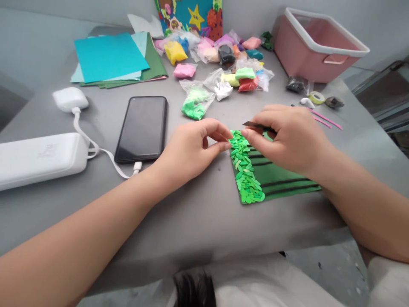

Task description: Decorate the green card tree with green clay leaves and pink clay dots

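A dark green card (281,177) with black lines across it lies on the table, its left strip covered in small bright green clay leaves (246,179). My left hand (198,147) is at the card's upper left edge, with thumb and forefinger curved, slightly apart, their tips touching or close to the leaves. My right hand (287,132) hovers over the card's upper part. It grips a dark, pointed blade like a craft knife (258,126), whose tip points left. The thumb of that hand is by the top leaves. My right hand and forearm hide part of the card.
Bags of coloured clay (225,55) are heaped at the back, beside a pink bin (306,53). Pink tools (326,119) and tape (316,97) lie right. Left are a phone (142,128), a cabled white power bank (41,157) and coloured sheets (110,57).
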`<state>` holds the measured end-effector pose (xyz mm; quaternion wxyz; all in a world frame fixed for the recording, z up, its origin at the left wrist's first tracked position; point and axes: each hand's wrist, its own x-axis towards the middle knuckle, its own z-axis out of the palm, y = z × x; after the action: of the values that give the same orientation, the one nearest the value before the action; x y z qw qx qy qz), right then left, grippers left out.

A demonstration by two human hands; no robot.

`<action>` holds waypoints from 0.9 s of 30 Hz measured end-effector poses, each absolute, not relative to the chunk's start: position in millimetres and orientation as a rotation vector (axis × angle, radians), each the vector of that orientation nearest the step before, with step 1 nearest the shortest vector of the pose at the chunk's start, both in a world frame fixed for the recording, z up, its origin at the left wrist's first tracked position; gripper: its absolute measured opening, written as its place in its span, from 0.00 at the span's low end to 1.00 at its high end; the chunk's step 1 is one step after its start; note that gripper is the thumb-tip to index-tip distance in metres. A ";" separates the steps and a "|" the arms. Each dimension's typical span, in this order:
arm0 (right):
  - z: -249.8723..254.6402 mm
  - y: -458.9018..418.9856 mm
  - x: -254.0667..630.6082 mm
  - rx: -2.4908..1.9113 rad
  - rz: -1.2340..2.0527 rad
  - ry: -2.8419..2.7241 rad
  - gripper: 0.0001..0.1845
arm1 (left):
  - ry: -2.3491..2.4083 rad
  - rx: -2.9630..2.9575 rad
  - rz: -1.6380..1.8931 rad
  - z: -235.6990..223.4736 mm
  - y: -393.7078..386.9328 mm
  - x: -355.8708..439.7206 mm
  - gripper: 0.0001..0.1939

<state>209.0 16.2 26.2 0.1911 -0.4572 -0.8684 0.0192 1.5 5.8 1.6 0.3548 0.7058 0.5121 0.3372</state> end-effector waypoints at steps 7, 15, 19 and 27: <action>29.7 20.7 214.3 -1.292 0.105 -2.490 0.08 | 1.343 1.878 0.861 -1.2 7.9 0.0 0.03; 34.3 27.7 224.9 -1.428 0.247 -2.666 0.07 | 1.358 1.969 0.834 -2.8 7.6 -1.1 0.05; 34.1 27.7 221.2 -1.506 0.285 -2.718 0.11 | 1.335 2.090 0.792 -2.4 7.8 -1.8 0.07; 35.2 29.0 217.4 -1.608 0.254 -2.774 0.12 | 1.070 2.305 0.790 -7.8 0.9 -0.2 0.11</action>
<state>217.4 29.0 35.2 -0.0375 -0.4995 -0.8619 0.0789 -0.2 0.9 -7.8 0.2378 0.8414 0.3905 0.2883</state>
